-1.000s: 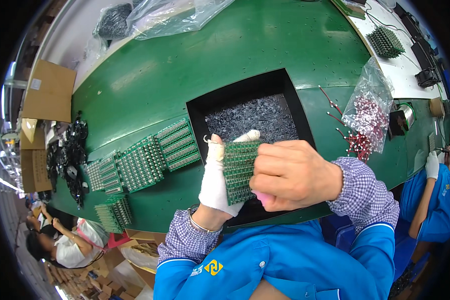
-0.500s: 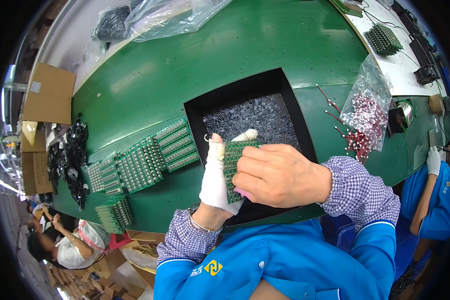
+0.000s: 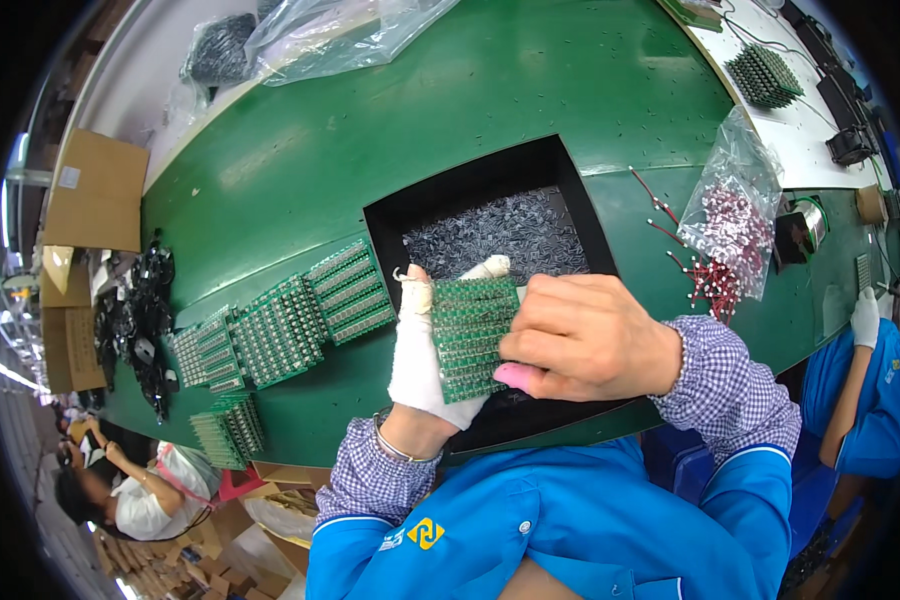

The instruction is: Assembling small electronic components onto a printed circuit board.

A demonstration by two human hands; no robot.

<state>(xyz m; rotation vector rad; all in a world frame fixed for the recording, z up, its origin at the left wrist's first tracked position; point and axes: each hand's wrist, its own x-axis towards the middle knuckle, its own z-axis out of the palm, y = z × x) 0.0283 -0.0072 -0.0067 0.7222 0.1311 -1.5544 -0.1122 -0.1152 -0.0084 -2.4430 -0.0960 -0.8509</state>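
My left hand (image 3: pixel 416 365), in a white glove with bare or taped fingertips, holds up a green circuit board panel (image 3: pixel 467 325) covered in rows of small components. At the panel's right edge is my bare right hand (image 3: pixel 598 338), with a pink cover on its thumb. Its fingers are curled together; whatever they pinch, if anything, is too small to tell. Behind and below both hands lies a black tray (image 3: pixel 588 215), holding a heap of small dark parts (image 3: pixel 500 228). My hands and the panel hide its near part.
Several green circuit board panels (image 3: pixel 275 325) lie left of the tray, with another stack (image 3: pixel 228 430) nearer. Rightward are a clear bag of red-and-white wires (image 3: pixel 738 215) and loose wires (image 3: pixel 715 285). Black strips (image 3: pixel 148 325) pile at far left. A co-worker's gloved hand (image 3: pixel 865 320) is at far right.
My right hand has moved right, from over the panel to its right edge, uncovering more of the board. My left hand has shifted slightly left, and the panel faces up more fully.
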